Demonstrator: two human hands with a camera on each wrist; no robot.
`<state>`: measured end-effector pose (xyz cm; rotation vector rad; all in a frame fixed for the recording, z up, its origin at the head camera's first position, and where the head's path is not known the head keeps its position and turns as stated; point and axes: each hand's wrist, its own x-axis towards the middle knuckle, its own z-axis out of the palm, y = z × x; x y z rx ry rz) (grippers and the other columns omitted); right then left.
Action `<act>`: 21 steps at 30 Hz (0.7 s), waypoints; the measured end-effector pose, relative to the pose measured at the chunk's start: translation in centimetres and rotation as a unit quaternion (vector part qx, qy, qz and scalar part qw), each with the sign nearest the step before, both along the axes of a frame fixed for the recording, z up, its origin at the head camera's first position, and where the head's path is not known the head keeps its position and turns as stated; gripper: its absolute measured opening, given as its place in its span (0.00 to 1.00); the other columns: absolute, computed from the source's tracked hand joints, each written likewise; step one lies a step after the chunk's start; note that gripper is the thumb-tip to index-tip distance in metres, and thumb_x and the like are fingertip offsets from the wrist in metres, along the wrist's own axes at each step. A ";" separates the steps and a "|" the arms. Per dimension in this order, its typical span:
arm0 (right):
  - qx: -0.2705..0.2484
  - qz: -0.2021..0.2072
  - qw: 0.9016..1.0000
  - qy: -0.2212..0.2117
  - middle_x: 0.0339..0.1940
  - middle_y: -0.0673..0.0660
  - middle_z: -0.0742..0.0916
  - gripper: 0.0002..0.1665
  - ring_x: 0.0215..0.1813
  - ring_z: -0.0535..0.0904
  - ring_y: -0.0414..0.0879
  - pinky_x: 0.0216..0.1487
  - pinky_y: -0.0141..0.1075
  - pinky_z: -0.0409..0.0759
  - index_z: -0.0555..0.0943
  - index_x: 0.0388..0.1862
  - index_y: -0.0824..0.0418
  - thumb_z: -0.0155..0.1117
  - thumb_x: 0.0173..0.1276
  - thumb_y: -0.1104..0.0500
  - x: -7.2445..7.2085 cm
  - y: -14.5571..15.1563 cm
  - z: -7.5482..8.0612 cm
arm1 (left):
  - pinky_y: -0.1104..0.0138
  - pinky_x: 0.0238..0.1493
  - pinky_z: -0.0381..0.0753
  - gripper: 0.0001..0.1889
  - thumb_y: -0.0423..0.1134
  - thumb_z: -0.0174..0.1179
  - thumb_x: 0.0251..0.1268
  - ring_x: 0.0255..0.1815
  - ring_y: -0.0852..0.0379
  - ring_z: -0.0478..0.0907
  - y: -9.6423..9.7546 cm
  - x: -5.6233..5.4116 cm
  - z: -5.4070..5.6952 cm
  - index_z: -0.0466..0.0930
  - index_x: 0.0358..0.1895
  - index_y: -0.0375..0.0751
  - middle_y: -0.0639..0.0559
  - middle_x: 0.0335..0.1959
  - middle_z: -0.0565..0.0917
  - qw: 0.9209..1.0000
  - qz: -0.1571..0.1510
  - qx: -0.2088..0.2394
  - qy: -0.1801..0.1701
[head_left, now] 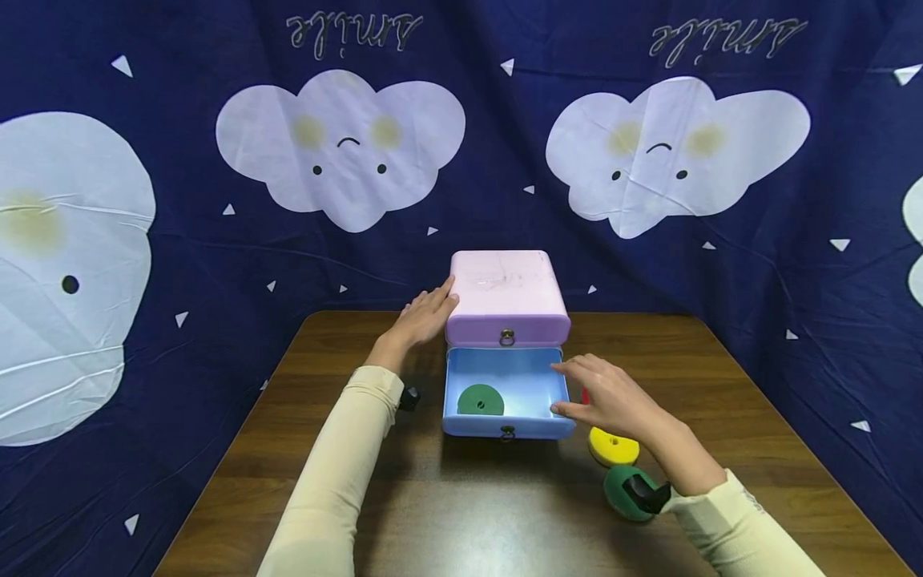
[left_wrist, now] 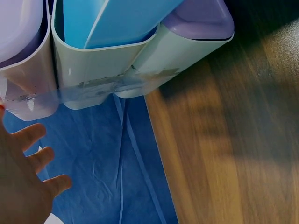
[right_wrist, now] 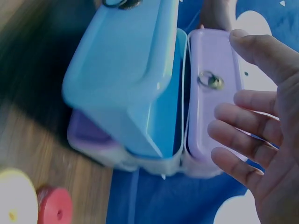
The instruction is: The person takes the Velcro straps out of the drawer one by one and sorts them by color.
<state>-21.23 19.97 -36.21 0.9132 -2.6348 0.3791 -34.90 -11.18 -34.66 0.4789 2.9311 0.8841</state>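
Observation:
A stacked drawer box has a pink and purple upper part (head_left: 508, 284) and a blue drawer (head_left: 534, 389) pulled out below it. Inside the drawer, toward its left, lies a green disc (head_left: 481, 399) with a small centre hole. My left hand (head_left: 425, 314) lies along the upper part's left side, fingertips at its edge, fingers extended. At the drawer's right edge, my right hand (head_left: 606, 393) holds nothing, its thumb and fingers spread apart; whether it touches the rim I cannot tell. The right wrist view shows the same hand (right_wrist: 271, 135) with loosely bent fingers.
To the right of the drawer, a yellow disc (head_left: 614, 446) and a green round piece (head_left: 627, 493) lie on the wooden table (head_left: 490, 513). A red disc (right_wrist: 55, 205) sits beside the yellow one. Behind the table hangs a dark blue cloud-patterned cloth (head_left: 505, 160).

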 end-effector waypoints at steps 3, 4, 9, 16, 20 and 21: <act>0.006 0.012 1.000 -0.004 0.51 0.57 0.85 0.36 0.52 0.80 0.52 0.51 0.48 0.80 0.78 0.57 0.61 0.72 0.52 0.43 -0.9 -1.5 0.0 | 0.42 0.74 0.40 0.31 0.65 0.22 0.71 0.79 0.44 0.40 0.0 -0.1 0.0 0.35 0.75 0.69 0.49 0.78 0.50 1.000 -0.001 -0.005 0.000; 0.007 0.016 1.000 -0.007 0.52 0.57 0.84 0.37 0.53 0.80 0.52 0.52 0.48 0.79 0.78 0.57 0.61 0.72 0.52 0.43 -1.2 -1.9 0.0 | 0.42 0.74 0.41 0.31 0.65 0.22 0.71 0.79 0.44 0.40 0.0 -0.1 0.0 0.35 0.75 0.69 0.49 0.78 0.50 1.000 -0.001 -0.007 0.000; 0.024 0.029 0.999 -0.025 0.54 0.57 0.84 0.38 0.56 0.79 0.52 0.55 0.48 0.78 0.77 0.58 0.62 0.72 0.53 0.43 -2.7 -3.8 -0.4 | 0.42 0.74 0.40 0.31 0.65 0.22 0.71 0.79 0.44 0.39 -0.2 -0.1 0.0 0.35 0.75 0.69 0.50 0.78 0.50 1.000 0.000 -0.007 0.000; 0.040 0.034 0.995 -0.082 0.56 0.57 0.83 0.39 0.58 0.78 0.53 0.56 0.49 0.77 0.75 0.61 0.61 0.73 0.53 0.44 -4.4 -5.9 -1.3 | 0.43 0.74 0.40 0.31 0.66 0.22 0.70 0.79 0.45 0.39 -0.2 -0.2 -0.1 0.36 0.75 0.69 0.50 0.78 0.50 1.000 0.003 -0.005 0.000; 0.061 0.044 0.990 -0.118 0.57 0.57 0.82 0.41 0.60 0.77 0.53 0.58 0.49 0.76 0.73 0.63 0.60 0.72 0.54 0.44 -5.1 -6.8 -1.7 | 0.43 0.74 0.40 0.31 0.66 0.23 0.70 0.79 0.45 0.40 -0.1 -0.1 -0.1 0.36 0.75 0.69 0.50 0.77 0.50 1.000 0.001 -0.003 -0.001; 0.066 0.048 0.989 -0.125 0.57 0.57 0.81 0.41 0.60 0.77 0.53 0.59 0.49 0.75 0.73 0.63 0.60 0.72 0.54 0.44 -5.2 -7.0 -1.8 | 0.43 0.74 0.40 0.31 0.66 0.23 0.70 0.79 0.45 0.40 0.0 -0.1 0.0 0.36 0.75 0.69 0.50 0.77 0.51 1.000 0.001 -0.003 -0.001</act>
